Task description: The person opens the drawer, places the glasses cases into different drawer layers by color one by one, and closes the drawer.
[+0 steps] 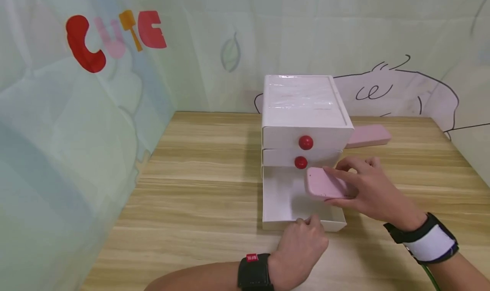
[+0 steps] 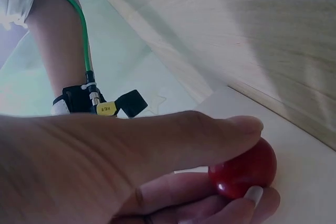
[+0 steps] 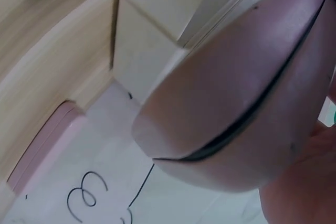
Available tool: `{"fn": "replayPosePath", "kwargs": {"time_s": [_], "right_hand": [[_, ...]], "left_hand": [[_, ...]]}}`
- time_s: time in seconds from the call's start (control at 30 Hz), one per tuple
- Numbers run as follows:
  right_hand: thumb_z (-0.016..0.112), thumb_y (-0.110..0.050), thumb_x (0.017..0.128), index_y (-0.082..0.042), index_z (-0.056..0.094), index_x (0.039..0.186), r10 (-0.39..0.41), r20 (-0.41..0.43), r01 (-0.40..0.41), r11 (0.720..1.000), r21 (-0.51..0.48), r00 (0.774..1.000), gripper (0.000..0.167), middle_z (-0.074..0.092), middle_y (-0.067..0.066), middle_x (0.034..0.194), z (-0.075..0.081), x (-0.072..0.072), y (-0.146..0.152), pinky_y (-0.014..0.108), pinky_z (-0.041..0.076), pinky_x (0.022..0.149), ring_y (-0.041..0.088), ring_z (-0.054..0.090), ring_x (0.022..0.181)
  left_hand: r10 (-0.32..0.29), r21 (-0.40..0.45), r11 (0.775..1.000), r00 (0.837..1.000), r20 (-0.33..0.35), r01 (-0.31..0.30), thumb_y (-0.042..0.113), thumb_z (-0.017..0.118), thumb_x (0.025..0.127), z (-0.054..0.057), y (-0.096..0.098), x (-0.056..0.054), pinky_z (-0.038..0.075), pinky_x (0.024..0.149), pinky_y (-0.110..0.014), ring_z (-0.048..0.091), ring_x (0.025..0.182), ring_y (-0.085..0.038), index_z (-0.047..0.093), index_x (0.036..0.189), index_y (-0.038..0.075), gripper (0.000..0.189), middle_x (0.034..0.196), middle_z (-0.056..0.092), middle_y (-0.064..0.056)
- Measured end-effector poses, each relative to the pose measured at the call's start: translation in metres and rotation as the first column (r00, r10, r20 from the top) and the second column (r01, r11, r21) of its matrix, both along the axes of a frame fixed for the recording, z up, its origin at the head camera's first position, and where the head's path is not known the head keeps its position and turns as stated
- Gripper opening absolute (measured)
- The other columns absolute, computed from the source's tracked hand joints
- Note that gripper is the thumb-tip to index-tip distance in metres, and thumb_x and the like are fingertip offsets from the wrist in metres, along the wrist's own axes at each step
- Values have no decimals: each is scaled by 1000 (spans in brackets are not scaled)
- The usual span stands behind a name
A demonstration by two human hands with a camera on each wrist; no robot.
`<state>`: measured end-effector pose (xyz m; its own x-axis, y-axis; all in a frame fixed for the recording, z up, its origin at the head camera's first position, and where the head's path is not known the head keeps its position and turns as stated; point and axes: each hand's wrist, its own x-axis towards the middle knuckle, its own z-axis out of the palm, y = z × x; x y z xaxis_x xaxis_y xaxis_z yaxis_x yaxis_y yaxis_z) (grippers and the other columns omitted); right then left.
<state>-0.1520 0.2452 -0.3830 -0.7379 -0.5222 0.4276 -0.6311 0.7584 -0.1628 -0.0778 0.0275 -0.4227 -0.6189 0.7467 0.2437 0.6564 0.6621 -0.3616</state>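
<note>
A white drawer unit (image 1: 306, 106) stands on the wooden table, its bottom drawer (image 1: 279, 199) pulled out towards me. My left hand (image 1: 300, 248) is at the front of that drawer; in the left wrist view its thumb and fingers pinch a round red knob (image 2: 249, 169). Over the right part of the drawer, my right hand (image 1: 371, 189) holds a pink clamshell case (image 1: 324, 184) between thumb and fingers. A dark seam runs along the case in the right wrist view. The upper two drawers are pushed in further, each with a red knob (image 1: 306, 142).
Behind the unit, to its right, lies a flat pink box (image 1: 369, 135), partly hidden by the unit. The wooden table (image 1: 199, 172) extends to both sides. A printed cloth (image 1: 206, 35) with drawings and coloured letters hangs around the back and sides.
</note>
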Motion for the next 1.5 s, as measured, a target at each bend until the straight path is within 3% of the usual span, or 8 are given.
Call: {"fn": "replayPosePath", "kwargs": {"time_s": [0.17, 0.4, 0.6, 0.9, 1.0, 1.23, 1.5], "right_hand": [[84, -64, 69, -14, 75, 123, 7, -12, -7, 1000, 30, 1000, 75, 68, 7, 105, 0, -2, -18, 38, 23, 79, 20, 58, 96], [95, -53, 60, -14, 75, 123, 21, -24, -20, 997, 73, 999, 76, 67, 5, 102, -6, -6, -41, 39, 31, 85, 18, 57, 94], [94, -55, 60, -14, 75, 123, 32, -52, -27, 996, 80, 998, 77, 68, 6, 102, -11, -7, -58, 40, 39, 87, 19, 57, 94], [90, -61, 64, -16, 76, 120, 51, -73, -37, 983, 182, 996, 74, 69, 3, 100, -17, -8, -75, 35, 40, 81, 18, 59, 89], [89, -62, 64, -16, 76, 120, 39, -47, -28, 978, 206, 998, 74, 69, 4, 101, -21, -10, -77, 38, 44, 86, 21, 59, 92], [90, -62, 61, -20, 76, 121, 28, 46, -38, 973, 229, 999, 74, 69, 2, 102, -30, -13, -81, 39, 47, 85, 20, 55, 91], [91, -58, 63, -26, 75, 124, 47, 119, -74, 968, 240, 992, 70, 63, -1, 95, -43, -16, -82, 33, 43, 79, 14, 50, 85]], "left_hand": [[0, 8, 1000, 1000, -26, 0, 22, 73, 87, -1, 0, 1, 40, 43, -19, 54, 56, -6, 77, 86, 24, 4, 78, 57, 7], [-6, 37, 999, 997, -79, 9, 22, 75, 85, -3, 0, 2, 41, 43, -18, 54, 55, -5, 77, 85, 25, 4, 79, 58, 7], [-8, 44, 999, 994, -110, 13, 23, 75, 82, -6, -1, 2, 43, 44, -19, 54, 56, -6, 77, 84, 26, 4, 78, 59, 8], [-26, 15, 1000, 998, -50, 26, 25, 74, 87, -2, -1, 3, 43, 45, -19, 56, 57, -7, 77, 87, 27, 4, 80, 60, 8], [-26, 1, 1000, 999, -41, 26, 25, 73, 87, -1, -1, 3, 43, 45, -19, 57, 57, -8, 77, 90, 26, 5, 82, 60, 7], [-26, 35, 999, 995, -100, 30, 25, 72, 86, -4, -1, 3, 42, 44, -20, 55, 56, -7, 78, 85, 26, 6, 79, 59, 7], [-52, -6, 999, 998, -33, 52, 26, 72, 89, 0, -2, 1, 39, 42, -19, 55, 56, -7, 78, 89, 27, 6, 80, 59, 7]]}}
